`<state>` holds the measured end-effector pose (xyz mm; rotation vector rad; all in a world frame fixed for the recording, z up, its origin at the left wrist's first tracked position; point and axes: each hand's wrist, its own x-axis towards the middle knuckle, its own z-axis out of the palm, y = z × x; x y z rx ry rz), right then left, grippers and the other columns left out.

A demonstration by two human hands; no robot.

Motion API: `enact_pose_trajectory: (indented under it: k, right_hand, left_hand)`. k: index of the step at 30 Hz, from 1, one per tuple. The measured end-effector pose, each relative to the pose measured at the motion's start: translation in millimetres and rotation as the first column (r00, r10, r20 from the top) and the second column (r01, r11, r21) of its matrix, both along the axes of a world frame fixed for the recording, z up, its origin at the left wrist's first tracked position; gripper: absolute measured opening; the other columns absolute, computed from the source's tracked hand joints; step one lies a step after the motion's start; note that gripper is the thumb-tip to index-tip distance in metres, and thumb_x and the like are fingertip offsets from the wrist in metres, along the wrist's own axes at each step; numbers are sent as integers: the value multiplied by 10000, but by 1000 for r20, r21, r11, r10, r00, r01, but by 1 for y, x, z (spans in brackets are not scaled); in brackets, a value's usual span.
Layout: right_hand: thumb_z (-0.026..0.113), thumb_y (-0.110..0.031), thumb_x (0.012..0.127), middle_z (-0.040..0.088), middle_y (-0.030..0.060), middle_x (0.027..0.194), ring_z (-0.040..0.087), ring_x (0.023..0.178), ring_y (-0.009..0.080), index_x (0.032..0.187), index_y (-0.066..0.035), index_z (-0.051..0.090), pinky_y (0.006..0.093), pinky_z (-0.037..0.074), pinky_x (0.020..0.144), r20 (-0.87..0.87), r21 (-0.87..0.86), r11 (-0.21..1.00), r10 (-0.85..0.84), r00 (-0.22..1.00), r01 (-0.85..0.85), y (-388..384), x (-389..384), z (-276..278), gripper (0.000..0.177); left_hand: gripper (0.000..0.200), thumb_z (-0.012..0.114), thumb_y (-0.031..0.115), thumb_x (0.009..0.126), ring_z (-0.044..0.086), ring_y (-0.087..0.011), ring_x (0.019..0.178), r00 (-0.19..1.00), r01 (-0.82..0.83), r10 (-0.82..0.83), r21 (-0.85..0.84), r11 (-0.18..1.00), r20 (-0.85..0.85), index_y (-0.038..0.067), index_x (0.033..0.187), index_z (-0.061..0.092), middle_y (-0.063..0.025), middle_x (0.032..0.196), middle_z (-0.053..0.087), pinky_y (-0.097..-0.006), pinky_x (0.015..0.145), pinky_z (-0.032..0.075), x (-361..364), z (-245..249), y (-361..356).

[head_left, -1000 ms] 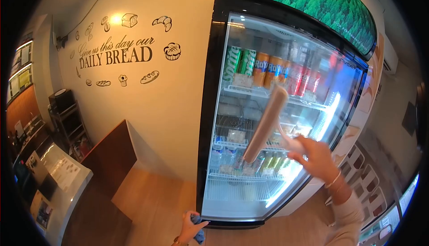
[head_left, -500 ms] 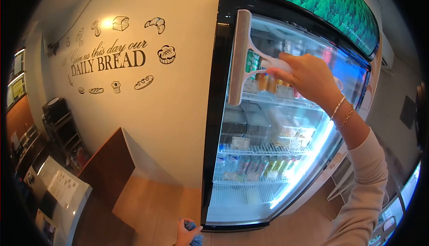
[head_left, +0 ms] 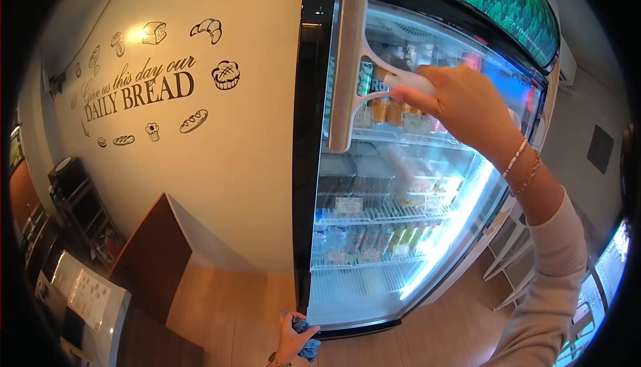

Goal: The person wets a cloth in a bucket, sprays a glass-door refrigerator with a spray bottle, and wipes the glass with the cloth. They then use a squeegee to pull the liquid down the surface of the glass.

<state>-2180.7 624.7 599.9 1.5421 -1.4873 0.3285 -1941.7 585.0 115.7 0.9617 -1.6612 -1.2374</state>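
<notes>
Up at the left side of the fridge's glass door (head_left: 360, 290), my right hand (head_left: 471, 103) is wrapped round the white handle of a squeegee (head_left: 348, 77). Its long head stands nearly upright, overlapping the glass close to the black door frame. Low in the view, at the fridge's bottom left corner, my left hand (head_left: 288, 340) grips a crumpled blue cloth (head_left: 310, 349). Behind the glass, drink bottles (head_left: 400, 239) and packed food boxes (head_left: 427, 183) stand on wire shelves.
A cream wall (head_left: 234, 187) with bread drawings and lettering is on the left. Below it stand a brown wooden panel (head_left: 150, 260) and a counter (head_left: 87, 293). White stool legs (head_left: 511, 267) rise from the wooden floor right of the fridge.
The view has shifted, so fridge and wall sit further left. Against the door, the squeegee is slightly further in from the left frame. My left hand and its cloth show more fully.
</notes>
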Motion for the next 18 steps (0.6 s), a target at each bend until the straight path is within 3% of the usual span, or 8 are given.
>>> enact_pose_trajectory:
  k: [5, 9, 12, 15, 18]
  right_hand:
    - [423, -653, 825, 600, 130, 608, 602, 577, 316, 746, -58, 641, 388, 462, 532, 89, 36, 999, -37, 995, 34, 9, -16, -4, 640]
    - [432, -648, 824, 591, 137, 597, 594, 574, 326, 753, -53, 633, 400, 455, 528, 57, 8, 1000, 3, 998, -3, 12, -24, -4, 631]
    - [444, -636, 824, 584, 141, 591, 591, 569, 326, 759, -48, 625, 404, 453, 527, 67, 7, 1000, 21, 998, -21, 16, -20, -4, 618]
    - [456, -617, 828, 577, 143, 579, 588, 559, 323, 758, -46, 617, 394, 453, 513, 46, -16, 999, 49, 998, -48, 20, -15, -5, 598]
    - [469, -586, 838, 575, 125, 566, 589, 545, 307, 759, -55, 616, 372, 457, 496, -23, -11, 998, 59, 998, -59, 18, -7, -2, 557]
  left_hand:
    - [437, 833, 183, 602, 428, -169, 849, 999, -17, 18, 27, 999, -29, 48, 862, 508, -73, 932, 382, -280, 763, 391, -5, -3, -5]
    - [439, 835, 181, 601, 428, -168, 848, 999, -32, 31, -9, 999, -29, 49, 860, 505, -73, 931, 382, -279, 765, 392, -12, -2, -8]
    - [443, 835, 181, 605, 426, -163, 840, 997, -6, 13, 81, 997, -81, 50, 867, 503, -71, 928, 379, -280, 763, 392, -17, 21, 0]
    - [439, 830, 181, 614, 427, -159, 835, 999, -39, 38, -58, 998, -8, 51, 872, 500, -69, 923, 377, -276, 759, 393, -19, 7, 0]
    - [435, 825, 187, 621, 427, -154, 834, 998, -9, 11, 35, 999, -61, 51, 874, 498, -69, 924, 373, -274, 754, 395, -20, -8, 0]
